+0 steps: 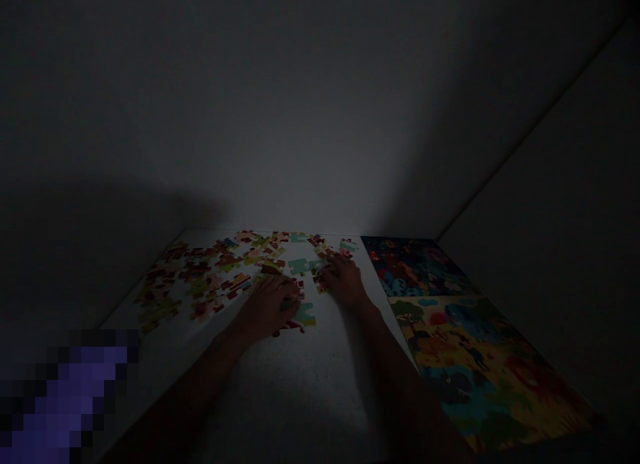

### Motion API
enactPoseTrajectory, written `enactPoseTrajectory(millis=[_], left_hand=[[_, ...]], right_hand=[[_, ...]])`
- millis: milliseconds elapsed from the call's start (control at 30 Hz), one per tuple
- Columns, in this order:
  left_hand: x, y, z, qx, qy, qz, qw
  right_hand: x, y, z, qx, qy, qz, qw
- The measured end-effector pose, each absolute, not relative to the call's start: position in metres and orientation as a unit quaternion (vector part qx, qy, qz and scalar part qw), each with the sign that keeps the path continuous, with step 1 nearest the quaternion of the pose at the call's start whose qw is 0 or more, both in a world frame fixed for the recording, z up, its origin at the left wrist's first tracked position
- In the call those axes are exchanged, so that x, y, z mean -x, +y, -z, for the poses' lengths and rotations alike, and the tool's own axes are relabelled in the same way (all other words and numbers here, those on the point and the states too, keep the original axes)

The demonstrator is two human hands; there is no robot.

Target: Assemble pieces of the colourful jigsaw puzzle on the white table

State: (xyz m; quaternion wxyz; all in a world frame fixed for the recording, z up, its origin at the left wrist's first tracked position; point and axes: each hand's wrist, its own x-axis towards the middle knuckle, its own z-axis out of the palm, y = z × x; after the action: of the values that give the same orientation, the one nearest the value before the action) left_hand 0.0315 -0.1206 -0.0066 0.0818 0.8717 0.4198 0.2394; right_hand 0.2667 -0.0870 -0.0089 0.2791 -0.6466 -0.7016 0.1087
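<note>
My left hand (pixel 270 303) rests over jigsaw pieces on the white table, its thumb and fingers apart. By its fingertips lies a red and white puzzle piece (pixel 300 287). Just below the thumb sits a pale green puzzle piece (pixel 306 314). My right hand (pixel 345 282) is spread over a small group of pieces, and one yellow and red puzzle piece (pixel 321 288) shows by its fingers. Between the hands, toward the back, is a light green puzzle piece (pixel 299 267). The dim light hides what lies beneath both palms.
Many loose jigsaw pieces (pixel 200 287) are scattered over the left part of the white table (pixel 295 391). On the right lie a dark picture board (pixel 415 267) and a yellow animal picture board (pixel 480 364). A pale wall (pixel 300 151) rises behind the table.
</note>
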Motion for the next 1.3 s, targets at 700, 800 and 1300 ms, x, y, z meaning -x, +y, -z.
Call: enactPoseTrajectory(millis=[700,800,1300], left_hand=[[-0.024,-0.11,0.011,-0.86,0.424,-0.269,0.087],[-0.026,-0.113,0.01,-0.866,0.417,-0.262,0.084],[-0.022,-0.131,0.002,-0.839,0.442,-0.296,0.119]], right_hand=[[-0.249,-0.092,-0.014,0.7,-0.693,-0.128,0.118],[-0.25,-0.092,-0.014,0.707,-0.688,-0.131,0.098],[-0.263,-0.087,0.0,0.601,-0.582,-0.378,0.397]])
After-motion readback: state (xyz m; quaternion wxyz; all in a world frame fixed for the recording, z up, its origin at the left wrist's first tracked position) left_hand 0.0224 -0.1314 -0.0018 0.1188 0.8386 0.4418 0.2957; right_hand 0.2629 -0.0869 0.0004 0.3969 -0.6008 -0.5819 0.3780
